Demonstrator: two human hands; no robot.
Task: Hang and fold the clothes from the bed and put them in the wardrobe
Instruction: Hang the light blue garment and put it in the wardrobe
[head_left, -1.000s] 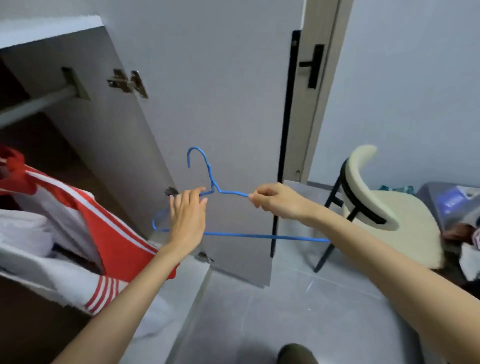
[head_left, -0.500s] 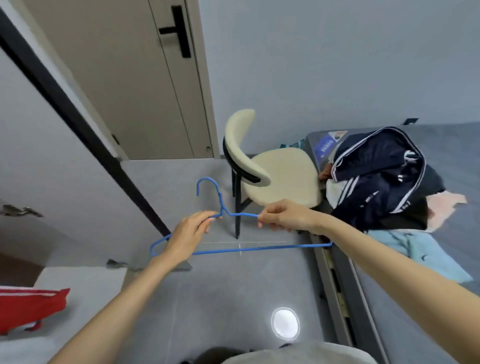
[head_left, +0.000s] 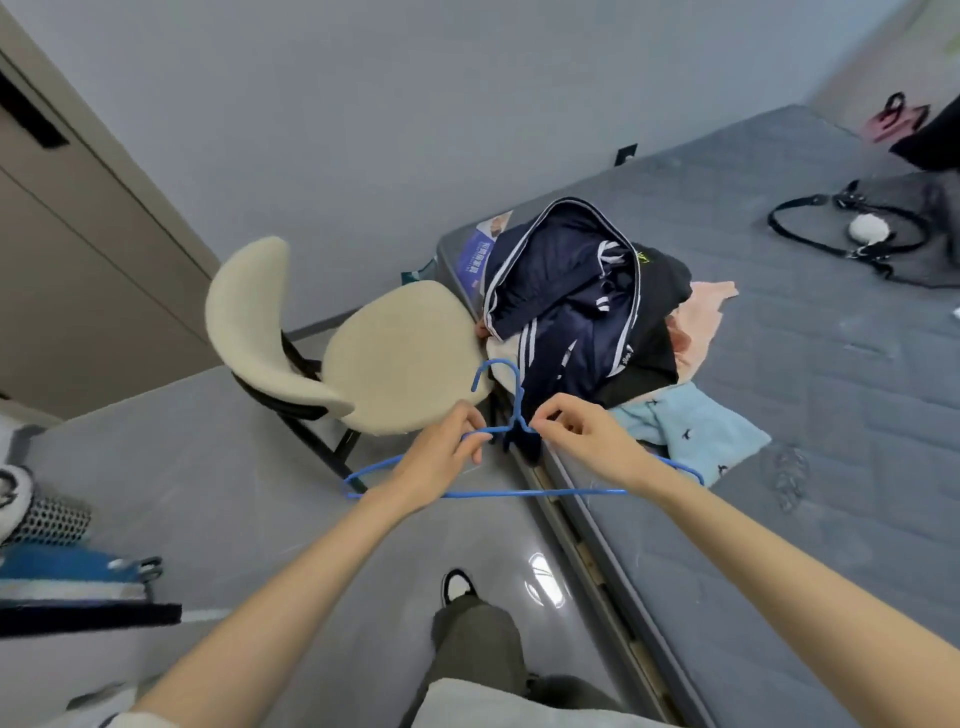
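A blue wire hanger (head_left: 514, 491) is held flat in front of me, hook pointing away. My left hand (head_left: 441, 457) grips its left shoulder wire and my right hand (head_left: 582, 441) pinches the wire just right of the hook's neck. Beyond the hanger, a pile of clothes lies on the near corner of the grey bed (head_left: 831, 364): a navy jacket with white stripes (head_left: 566, 301) on top, a pink garment (head_left: 698, 322) beside it and a light blue garment (head_left: 691, 431) at the front.
A cream chair (head_left: 374, 353) with black legs stands on the grey floor left of the bed corner. A black bag (head_left: 872, 228) lies far right on the bed. A beige door (head_left: 78, 249) is at left. Blue items (head_left: 62, 566) sit at the lower left.
My view has swung right from the wardrobe to the bed. Both hands carried the hanger along, now in front of the clothes pile; the wardrobe is out of sight.
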